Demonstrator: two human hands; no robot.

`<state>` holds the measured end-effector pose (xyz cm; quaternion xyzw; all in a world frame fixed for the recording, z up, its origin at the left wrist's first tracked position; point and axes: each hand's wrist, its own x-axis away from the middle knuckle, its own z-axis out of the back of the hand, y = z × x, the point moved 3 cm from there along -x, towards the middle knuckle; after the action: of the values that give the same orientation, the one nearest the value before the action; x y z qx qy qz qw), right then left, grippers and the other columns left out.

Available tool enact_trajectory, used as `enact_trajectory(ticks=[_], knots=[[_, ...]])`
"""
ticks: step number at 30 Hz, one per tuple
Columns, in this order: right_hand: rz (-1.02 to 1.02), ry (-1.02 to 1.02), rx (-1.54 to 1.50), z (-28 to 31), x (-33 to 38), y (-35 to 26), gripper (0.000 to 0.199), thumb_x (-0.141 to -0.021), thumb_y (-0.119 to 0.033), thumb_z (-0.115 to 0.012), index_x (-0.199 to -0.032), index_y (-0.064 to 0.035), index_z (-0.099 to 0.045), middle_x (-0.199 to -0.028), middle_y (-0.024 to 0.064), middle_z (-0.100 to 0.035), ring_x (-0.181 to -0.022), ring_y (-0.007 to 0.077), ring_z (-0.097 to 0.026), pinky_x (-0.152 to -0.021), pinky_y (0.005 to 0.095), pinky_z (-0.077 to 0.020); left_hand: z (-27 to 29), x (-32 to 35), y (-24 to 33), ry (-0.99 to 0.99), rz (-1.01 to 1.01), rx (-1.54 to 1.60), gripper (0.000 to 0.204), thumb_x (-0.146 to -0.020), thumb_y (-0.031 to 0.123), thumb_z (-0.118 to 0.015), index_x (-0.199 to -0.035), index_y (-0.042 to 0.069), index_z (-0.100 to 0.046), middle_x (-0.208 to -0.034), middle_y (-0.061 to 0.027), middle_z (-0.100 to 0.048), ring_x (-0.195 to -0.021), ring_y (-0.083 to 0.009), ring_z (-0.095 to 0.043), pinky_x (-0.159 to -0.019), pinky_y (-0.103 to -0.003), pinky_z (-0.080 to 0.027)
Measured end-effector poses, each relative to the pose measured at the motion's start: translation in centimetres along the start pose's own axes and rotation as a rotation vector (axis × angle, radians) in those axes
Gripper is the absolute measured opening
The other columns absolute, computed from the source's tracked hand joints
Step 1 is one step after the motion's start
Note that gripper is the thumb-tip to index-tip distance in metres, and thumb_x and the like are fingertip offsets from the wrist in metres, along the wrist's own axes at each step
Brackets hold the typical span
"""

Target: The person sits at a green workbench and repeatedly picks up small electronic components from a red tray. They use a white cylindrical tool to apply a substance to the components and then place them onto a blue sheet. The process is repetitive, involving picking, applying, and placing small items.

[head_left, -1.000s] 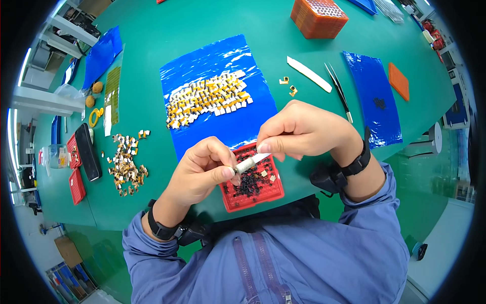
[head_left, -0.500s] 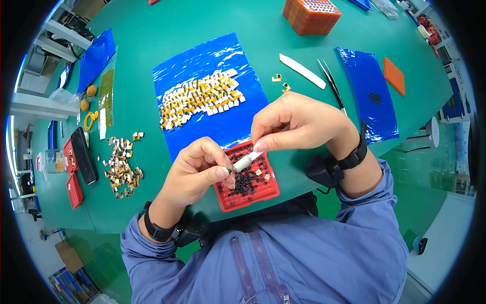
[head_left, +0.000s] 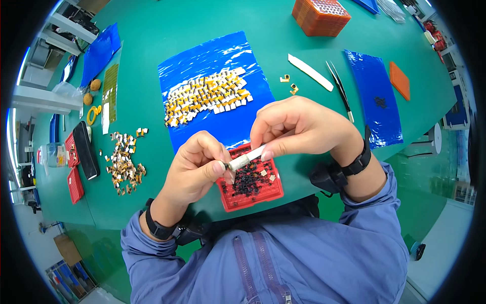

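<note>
Label: a clear plastic container [head_left: 53, 153] at the counter's left bears a small sticker with reddish marks, too small to read.
Left grip [head_left: 195, 164]: thumb and forefinger pinch a tiny black part [head_left: 226, 165].
Right grip [head_left: 298, 129]: thumb and fingers are closed on the upper end of a white stick tool [head_left: 248, 157] with a pale, wrapped-looking lower section.
White stick tool: slants down and leftward from the right grip, its tip at the left fingertips, right by the tiny black part; whether they touch is unclear.
Red tray [head_left: 253, 204]: lies beneath both grips, holding many small black parts [head_left: 248, 186] and a few pale squares [head_left: 272, 178].
Blue sheet [head_left: 217, 130]: beyond the tray, bearing tight rows of white-and-gold pieces [head_left: 207, 93].
Loose pile [head_left: 124, 164]: similar pieces heaped on the green counter [head_left: 228, 20], left of the sheet.
Right side: a white flat blade [head_left: 310, 72], tweezers [head_left: 340, 88] and a second blue sheet [head_left: 372, 76] with a dark cluster [head_left: 380, 103].
Far side: a stack of orange trays [head_left: 320, 20].
Left side: a black oblong case [head_left: 86, 150] and yellow-handled scissors [head_left: 93, 115].
</note>
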<state>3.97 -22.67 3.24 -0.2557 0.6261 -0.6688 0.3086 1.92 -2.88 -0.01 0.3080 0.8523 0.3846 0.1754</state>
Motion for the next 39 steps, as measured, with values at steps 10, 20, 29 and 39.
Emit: enact_trajectory(ticks=[10, 20, 29, 39], knots=[[-0.029, 0.027, 0.025, -0.1, 0.0, 0.2, 0.012, -0.084, -0.01, -0.064, -0.088, 0.0007, -0.065, -0.073, 0.0042, -0.058, -0.063, 0.01, -0.052, -0.054, 0.0228, -0.0388, 0.0, 0.0, 0.2, 0.015, 0.015, 0.001, 0.012, -0.088, 0.007, -0.059, -0.089, 0.005, -0.047, -0.08, -0.0073, -0.057, -0.072, -0.0134, -0.061, -0.065, -0.026, -0.053], [0.011, 0.053, -0.003, -0.3, 0.0, 0.2, 0.013, -0.088, -0.013, -0.059, -0.086, -0.0004, -0.062, -0.065, -0.0012, -0.054, -0.058, 0.004, -0.045, -0.052, 0.0206, -0.0367, 0.3, 0.0, 0.1, 0.017, 0.009, -0.007, 0.012, -0.088, 0.008, -0.059, -0.089, 0.005, -0.047, -0.081, -0.0064, -0.057, -0.072, -0.013, -0.061, -0.065, -0.025, -0.053], [0.042, -0.011, 0.194, -0.1, 0.0, -0.1, 0.011, -0.086, -0.011, -0.061, -0.089, -0.0003, -0.061, -0.071, 0.002, -0.06, -0.06, 0.0056, -0.053, -0.053, 0.0198, -0.0407, 0.3, 0.2, 0.0, 0.017, 0.031, -0.035, 0.011, -0.088, 0.006, -0.058, -0.09, 0.004, -0.048, -0.084, -0.0059, -0.056, -0.073, -0.0135, -0.062, -0.066, -0.026, -0.054], [-0.016, 0.015, 0.118, -0.2, 0.1, -0.4, 0.012, -0.085, -0.013, -0.063, -0.088, -0.0013, -0.062, -0.062, 0.0004, -0.058, -0.051, 0.0052, -0.051, -0.046, 0.0202, -0.0387, 0.3, 0.2, -0.1, 0.022, 0.038, -0.048, 0.011, -0.087, 0.005, -0.059, -0.089, 0.003, -0.048, -0.083, -0.006, -0.055, -0.074, -0.0143, -0.062, -0.066, -0.027, -0.054]])
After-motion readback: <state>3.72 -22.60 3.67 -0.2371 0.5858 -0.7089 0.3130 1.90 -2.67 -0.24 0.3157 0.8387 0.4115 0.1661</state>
